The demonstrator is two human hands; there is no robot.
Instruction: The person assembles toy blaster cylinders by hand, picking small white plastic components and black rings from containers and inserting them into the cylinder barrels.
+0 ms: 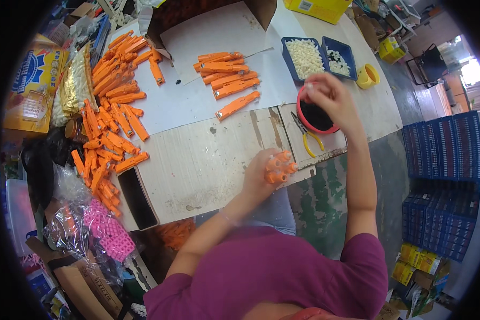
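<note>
My left hand [255,172] is wrapped round a bundle of orange plastic casings [279,168], their ends facing right, at the table's front edge. Over a red bowl [334,130] holding small black pieces [316,116], my right hand [329,95] has its fingertips pinched together. A pale speck shows at those fingertips, too small to name. Just behind that hand are a blue tray [286,49] of small white pieces and a second blue tray [353,69] with white and dark pieces. Yellow-handled pliers [313,145] lie left of the bowl.
A row of orange casings [234,80] lies mid-table, with a large heap [109,80] to the left. A phone [137,197] rests by the front left edge. An open cardboard box [213,13] stands at the back. A yellow cup [367,77] sits beyond the trays.
</note>
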